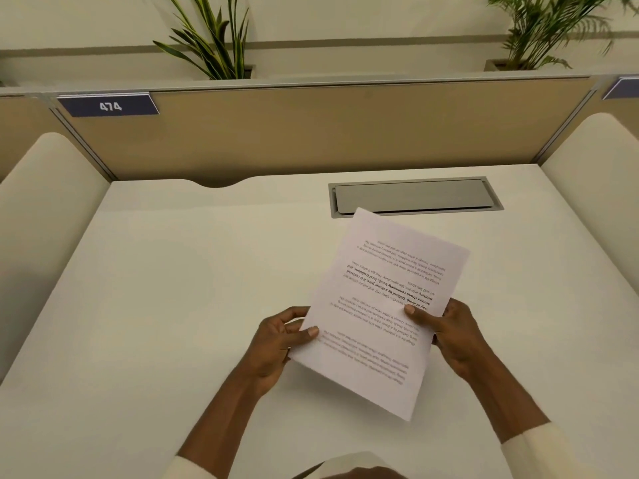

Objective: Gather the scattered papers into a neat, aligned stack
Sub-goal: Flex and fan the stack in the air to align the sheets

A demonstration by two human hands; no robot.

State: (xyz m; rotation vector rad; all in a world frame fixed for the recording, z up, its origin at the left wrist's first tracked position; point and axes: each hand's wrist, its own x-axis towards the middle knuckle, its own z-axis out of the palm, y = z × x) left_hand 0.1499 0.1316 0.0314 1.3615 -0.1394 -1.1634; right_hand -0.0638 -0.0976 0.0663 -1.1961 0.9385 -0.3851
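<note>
I see the white desk filling the view, its grey cable hatch at the back. Above the desk, the papers are held tilted (print upside down to me), their far corner overlapping the hatch. My left hand pinches their left edge; my right hand grips the right edge, thumb on top.
</note>
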